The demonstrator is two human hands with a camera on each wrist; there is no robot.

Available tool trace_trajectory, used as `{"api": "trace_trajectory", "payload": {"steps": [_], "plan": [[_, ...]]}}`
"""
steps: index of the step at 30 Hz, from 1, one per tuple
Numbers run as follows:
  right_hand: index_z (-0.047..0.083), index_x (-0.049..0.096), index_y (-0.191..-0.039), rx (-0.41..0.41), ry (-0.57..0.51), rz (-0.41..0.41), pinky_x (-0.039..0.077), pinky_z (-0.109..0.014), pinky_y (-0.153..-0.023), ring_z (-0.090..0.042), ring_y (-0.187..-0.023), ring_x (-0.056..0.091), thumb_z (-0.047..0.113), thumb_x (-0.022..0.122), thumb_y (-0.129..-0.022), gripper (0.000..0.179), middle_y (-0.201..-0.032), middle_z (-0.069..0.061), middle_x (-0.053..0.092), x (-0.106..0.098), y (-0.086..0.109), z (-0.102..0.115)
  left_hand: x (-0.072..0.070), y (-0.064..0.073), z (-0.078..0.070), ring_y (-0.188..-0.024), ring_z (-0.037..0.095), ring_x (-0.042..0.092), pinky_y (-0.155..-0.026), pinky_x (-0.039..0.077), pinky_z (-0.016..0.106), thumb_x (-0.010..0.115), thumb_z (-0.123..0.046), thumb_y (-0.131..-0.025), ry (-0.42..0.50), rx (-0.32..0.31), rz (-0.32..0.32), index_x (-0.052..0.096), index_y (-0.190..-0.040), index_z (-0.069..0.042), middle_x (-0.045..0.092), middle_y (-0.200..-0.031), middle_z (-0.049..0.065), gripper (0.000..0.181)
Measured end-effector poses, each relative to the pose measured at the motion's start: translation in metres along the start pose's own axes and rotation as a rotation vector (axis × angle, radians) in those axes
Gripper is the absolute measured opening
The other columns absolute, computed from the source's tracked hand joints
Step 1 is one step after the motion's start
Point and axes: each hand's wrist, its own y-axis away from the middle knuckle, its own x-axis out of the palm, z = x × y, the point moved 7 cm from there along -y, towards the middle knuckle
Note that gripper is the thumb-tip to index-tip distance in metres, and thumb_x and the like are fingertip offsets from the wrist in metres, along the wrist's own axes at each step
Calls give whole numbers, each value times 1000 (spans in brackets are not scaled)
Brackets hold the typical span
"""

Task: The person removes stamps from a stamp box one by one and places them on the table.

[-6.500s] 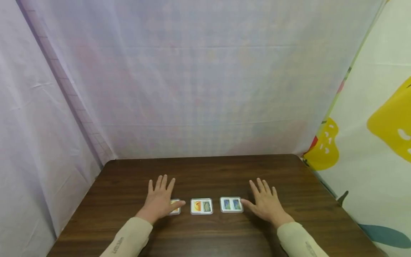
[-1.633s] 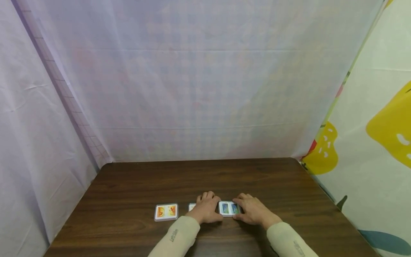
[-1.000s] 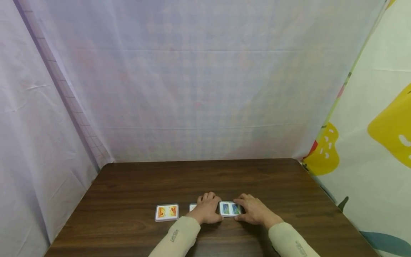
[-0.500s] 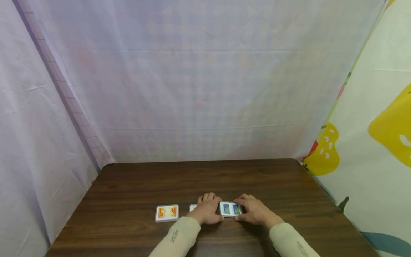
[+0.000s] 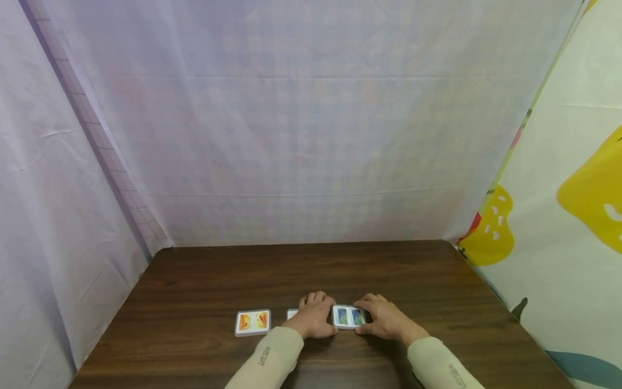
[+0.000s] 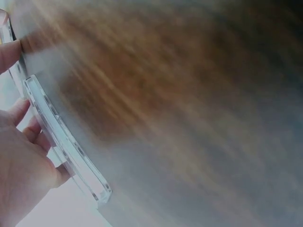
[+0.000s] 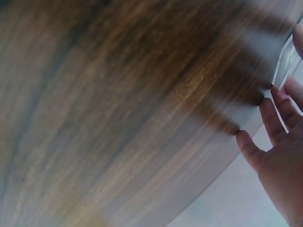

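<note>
Three flat clear plastic cases with picture cards lie in a row on the dark wooden table (image 5: pixel 204 281). My left hand (image 5: pixel 315 317) and right hand (image 5: pixel 384 317) hold the right case (image 5: pixel 349 317), which shows two blue-green pictures, by its opposite ends. Each hand has its thumb at the near edge and a forefinger at the far edge. Under the left hand, the middle case (image 5: pixel 291 313) is mostly hidden; its thick clear side (image 6: pixel 68 146) shows in the left wrist view. The left case (image 5: pixel 252 322), with two orange pictures, lies apart.
A pale checked curtain (image 5: pixel 301 140) hangs behind the table's far edge. White cloth (image 5: pixel 63 178) closes off the left side, and a white sheet with yellow fruit prints (image 5: pixel 544 162) hangs at the right.
Since the oldest frame, my left hand has moved right from the left case, and both hands have closed in on the right case. Over the last second they have hardly moved.
</note>
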Motion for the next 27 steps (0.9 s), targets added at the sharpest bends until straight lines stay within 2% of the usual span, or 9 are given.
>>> {"api": "trace_trajectory", "payload": {"steps": [8, 18, 27], "plan": [[2, 65, -122, 42, -21, 2, 44, -63, -86, -36, -109, 54, 30, 86, -74, 59, -117, -12, 59, 1, 0, 0, -1, 1, 0, -117, 26, 42, -103, 32, 52, 79, -34, -76, 25, -3, 3, 58, -121, -13, 48, -119, 4, 54], [2, 64, -123, 42, -27, 17, 42, -64, -86, -36, -109, 54, 31, 86, -74, 60, -114, -10, 59, -1, 0, 0, 0, 0, 0, -118, 24, 41, -103, 31, 51, 79, -35, -77, 40, -21, 12, 59, -123, -11, 48, -121, 3, 56], [1, 64, -123, 34, -36, 14, 41, -65, -88, -36, -108, 55, 31, 85, -75, 60, -114, -11, 60, -2, 0, 0, -2, 1, -1, -116, 24, 41, -102, 32, 51, 79, -34, -76, 34, -11, -4, 59, -121, -11, 48, -118, 1, 54]]}}
